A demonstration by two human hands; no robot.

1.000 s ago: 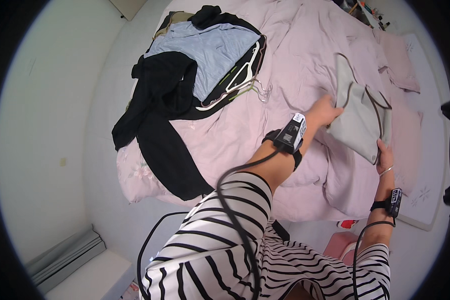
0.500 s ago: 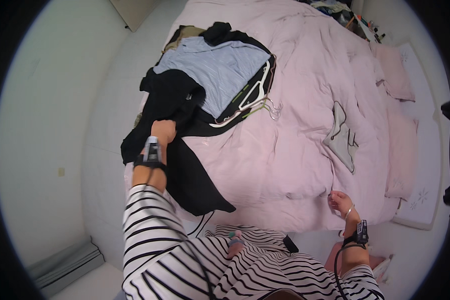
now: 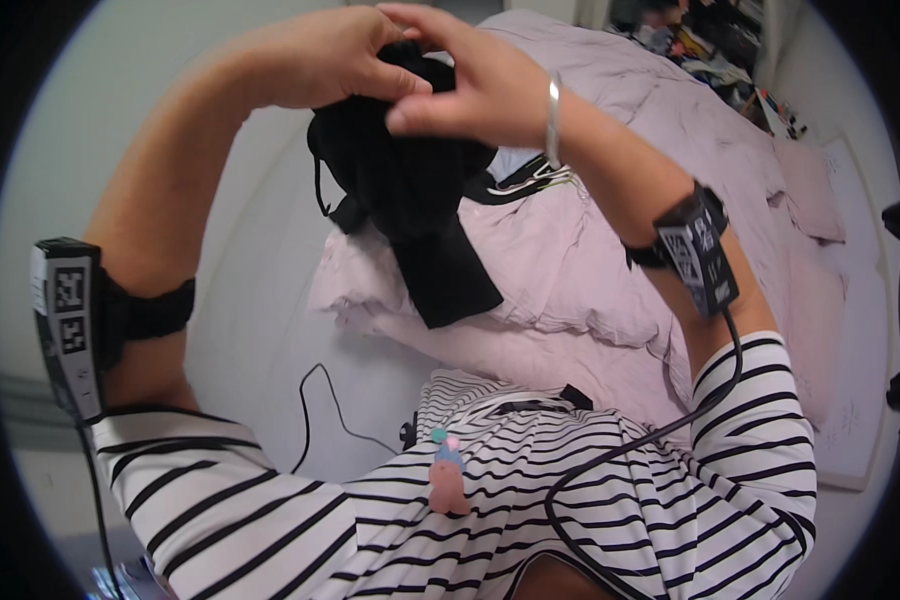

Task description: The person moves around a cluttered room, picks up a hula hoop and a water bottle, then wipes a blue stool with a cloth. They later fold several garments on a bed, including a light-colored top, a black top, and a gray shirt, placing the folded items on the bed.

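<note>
A black garment (image 3: 420,185) hangs in front of me, lifted up by its top; its folds hide what kind it is. My left hand (image 3: 345,60) pinches the bunched cloth at the top, fingers curled into it. From the other side, my right hand (image 3: 485,85) meets it there, thumb and fingers bent around the same cloth. The fingertips of both hands overlap the fabric and are partly hidden. One long, straight-edged part of the garment (image 3: 445,275) drops toward the bed's near edge. On its left side a thin dark cord or strap dangles.
Behind the garment, white hangers (image 3: 535,180) lie on black and pale blue clothes on the pink bedding (image 3: 590,280). Pink pillows (image 3: 808,190) line the right side. Cluttered items (image 3: 705,45) fill the far right corner. Cables run from the devices strapped to my forearms.
The black garment has come up off the clothes pile toward me. My right hand has risen from the bed to join my left at the garment's top.
</note>
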